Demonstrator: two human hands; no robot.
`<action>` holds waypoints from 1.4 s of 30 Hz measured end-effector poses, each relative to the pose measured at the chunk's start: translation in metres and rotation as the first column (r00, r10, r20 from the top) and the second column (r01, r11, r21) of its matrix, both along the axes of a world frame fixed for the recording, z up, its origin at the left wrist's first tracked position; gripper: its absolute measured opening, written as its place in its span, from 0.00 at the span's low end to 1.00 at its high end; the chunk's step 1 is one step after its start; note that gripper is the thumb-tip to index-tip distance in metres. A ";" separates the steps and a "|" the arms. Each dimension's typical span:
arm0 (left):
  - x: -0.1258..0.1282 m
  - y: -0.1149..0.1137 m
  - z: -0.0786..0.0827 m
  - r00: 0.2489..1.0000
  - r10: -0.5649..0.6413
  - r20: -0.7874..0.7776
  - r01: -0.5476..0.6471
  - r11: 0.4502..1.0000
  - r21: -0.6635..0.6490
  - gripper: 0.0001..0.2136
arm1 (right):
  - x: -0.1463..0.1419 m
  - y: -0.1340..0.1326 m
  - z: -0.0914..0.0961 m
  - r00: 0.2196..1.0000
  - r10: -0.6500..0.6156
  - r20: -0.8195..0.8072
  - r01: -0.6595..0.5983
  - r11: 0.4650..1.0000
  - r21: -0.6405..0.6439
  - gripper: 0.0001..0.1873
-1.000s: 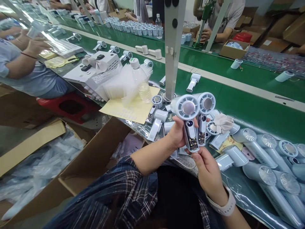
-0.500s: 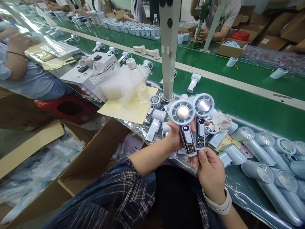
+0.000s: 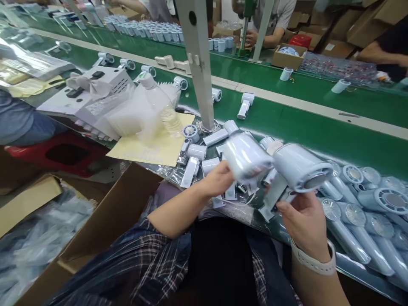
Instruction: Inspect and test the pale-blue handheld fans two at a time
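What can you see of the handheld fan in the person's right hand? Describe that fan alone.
The fan looks like pale blue-white plastic: a fat round head on a slimmer handle. It is tilted, head up and to the right, its darker round face turned down-right. Motion blurs it. The right hand grips the handle from below, above the heap of fans.

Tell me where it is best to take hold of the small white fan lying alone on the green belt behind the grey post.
Grip the white fan by its straight handle, coming from above. It lies flat on the green belt, apart from other things, with the handle towards the worker and narrower than the round head, so fingers likely close on it easily.
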State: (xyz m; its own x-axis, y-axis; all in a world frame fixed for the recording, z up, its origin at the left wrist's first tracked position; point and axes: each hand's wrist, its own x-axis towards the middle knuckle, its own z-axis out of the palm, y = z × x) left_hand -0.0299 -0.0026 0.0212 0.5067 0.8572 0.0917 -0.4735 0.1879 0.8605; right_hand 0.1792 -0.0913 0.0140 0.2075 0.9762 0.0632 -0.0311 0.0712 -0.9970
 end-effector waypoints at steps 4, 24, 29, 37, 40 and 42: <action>0.012 0.000 0.004 0.987 -0.100 0.125 0.112 0.989 -0.096 0.29 | 0.004 -0.003 0.007 0.978 -0.101 -0.183 0.095 0.995 -0.039 0.23; 0.009 -0.012 0.003 0.963 -0.264 0.060 0.261 0.964 0.052 0.24 | -0.011 -0.005 0.007 0.947 0.069 -0.313 -0.063 0.998 0.029 0.17; 0.010 -0.015 0.007 0.969 -0.244 0.049 0.243 0.970 0.011 0.24 | -0.009 -0.007 0.007 0.945 0.079 -0.318 -0.071 0.997 0.038 0.15; 0.018 -0.011 0.001 0.994 -0.112 -0.013 0.112 0.993 -0.026 0.26 | -0.012 -0.009 0.009 0.952 0.050 -0.301 -0.047 0.999 0.017 0.14; 0.018 -0.011 -0.006 0.994 -0.098 -0.042 0.098 0.995 0.019 0.25 | -0.016 -0.010 0.008 0.928 0.042 -0.370 -0.046 0.999 -0.003 0.15; 0.016 -0.012 -0.007 0.986 -0.162 -0.046 0.165 0.984 0.074 0.23 | -0.017 -0.012 0.009 0.911 0.068 -0.406 -0.076 0.997 -0.004 0.17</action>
